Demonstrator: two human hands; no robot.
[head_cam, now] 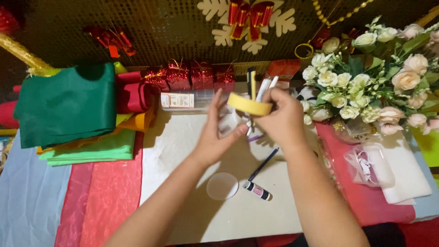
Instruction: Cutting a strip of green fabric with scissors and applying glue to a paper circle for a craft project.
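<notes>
We see a yellow tape roll (249, 104) held up above the pale mat (183, 151), our right hand (282, 120) closed around its near side and our left hand (218, 133) half open, fingertips just touching it. Below the roll, on the mat, lie a white disc (222, 186), a pencil (264, 163) and a small glue bottle (257, 190); left of it sits folded green fabric (66, 105), right of it a bouquet of pale roses (370, 87).

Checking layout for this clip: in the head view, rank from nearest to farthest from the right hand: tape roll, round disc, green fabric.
1. Tape roll, held at the right hand.
2. Round disc, lower on the mat, toward the person.
3. Green fabric, far left, on the stack.
</notes>
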